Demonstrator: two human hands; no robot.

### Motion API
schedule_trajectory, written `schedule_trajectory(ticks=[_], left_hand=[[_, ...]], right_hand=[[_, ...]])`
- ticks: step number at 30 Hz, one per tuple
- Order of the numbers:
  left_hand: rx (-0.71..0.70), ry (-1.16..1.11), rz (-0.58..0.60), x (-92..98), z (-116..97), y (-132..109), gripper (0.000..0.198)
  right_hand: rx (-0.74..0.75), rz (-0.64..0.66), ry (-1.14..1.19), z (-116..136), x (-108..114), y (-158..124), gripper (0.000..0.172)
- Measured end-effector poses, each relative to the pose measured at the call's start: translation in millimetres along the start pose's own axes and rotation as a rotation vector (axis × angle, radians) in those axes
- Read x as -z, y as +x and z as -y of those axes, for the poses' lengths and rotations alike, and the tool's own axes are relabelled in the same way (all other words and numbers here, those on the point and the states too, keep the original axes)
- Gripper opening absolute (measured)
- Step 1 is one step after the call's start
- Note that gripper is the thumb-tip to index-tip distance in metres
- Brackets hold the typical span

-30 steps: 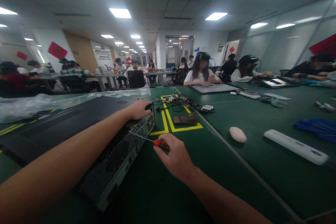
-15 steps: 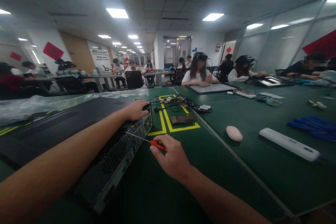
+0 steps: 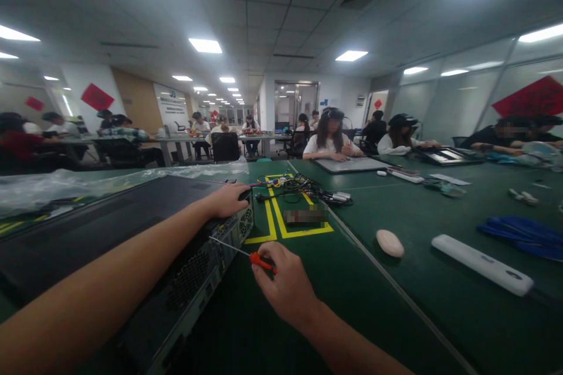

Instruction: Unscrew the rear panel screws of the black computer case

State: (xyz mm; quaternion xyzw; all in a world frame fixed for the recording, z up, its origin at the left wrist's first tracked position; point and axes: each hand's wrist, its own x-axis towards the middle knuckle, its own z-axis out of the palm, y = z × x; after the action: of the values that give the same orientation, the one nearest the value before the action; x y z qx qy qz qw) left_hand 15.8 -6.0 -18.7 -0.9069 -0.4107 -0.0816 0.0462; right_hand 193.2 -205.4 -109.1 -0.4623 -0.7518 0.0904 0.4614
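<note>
A black desktop computer case [image 3: 145, 211] lies on its side at the left, its back panel with vents and ports facing right. My left hand [image 3: 227, 199] is over the case's far back corner, fingers curled at the edge and gripping it. An orange-handled screwdriver [image 3: 259, 260] is closed in my right hand [image 3: 284, 281], beside the back panel. Its thin metal shaft points left, and the tip meets the rear edge of the case; whether it sits in a screw is too small to tell.
Tangled cables [image 3: 303, 187] lie beyond the case, near yellow tape [image 3: 272, 222] on the green table [image 3: 352, 304]. To the right are a pale oval object [image 3: 389, 243], a white power strip [image 3: 481, 263] and a blue bundle [image 3: 523, 237]. Across the table, a person [image 3: 332, 140] sits at a flat panel.
The camera has tilted up, so the scene sits lower in view. Both hands keep their places on the case and the screwdriver, with the tip still at the rear edge.
</note>
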Motion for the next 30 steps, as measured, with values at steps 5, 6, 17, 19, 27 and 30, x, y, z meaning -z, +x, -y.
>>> schedule_trajectory(ticks=[5,6,17,19,27,30], left_hand=[[0.006,-0.004,-0.001,-0.5,-0.3,-0.2,0.066],[0.005,-0.004,0.001,-0.4,-0.5,-0.3,0.066],[-0.004,-0.012,-0.009,-2.4,1.3,1.1,0.066],[0.003,-0.009,-0.009,-2.3,1.1,0.6,0.067],[0.005,-0.014,-0.01,-3.8,2.5,0.6,0.067],[0.003,-0.02,-0.017,-4.3,2.8,0.9,0.066]], right_hand=[[-0.009,-0.004,-0.01,1.6,1.0,0.3,0.011],[-0.007,-0.007,-0.008,1.2,0.6,0.3,0.012],[-0.007,-0.016,-0.023,0.6,0.1,0.1,0.012],[-0.009,-0.013,-0.025,2.3,1.1,0.5,0.012],[-0.024,0.0,-0.009,1.2,2.0,0.6,0.009],[-0.029,-0.007,-0.008,1.2,3.9,0.7,0.005]])
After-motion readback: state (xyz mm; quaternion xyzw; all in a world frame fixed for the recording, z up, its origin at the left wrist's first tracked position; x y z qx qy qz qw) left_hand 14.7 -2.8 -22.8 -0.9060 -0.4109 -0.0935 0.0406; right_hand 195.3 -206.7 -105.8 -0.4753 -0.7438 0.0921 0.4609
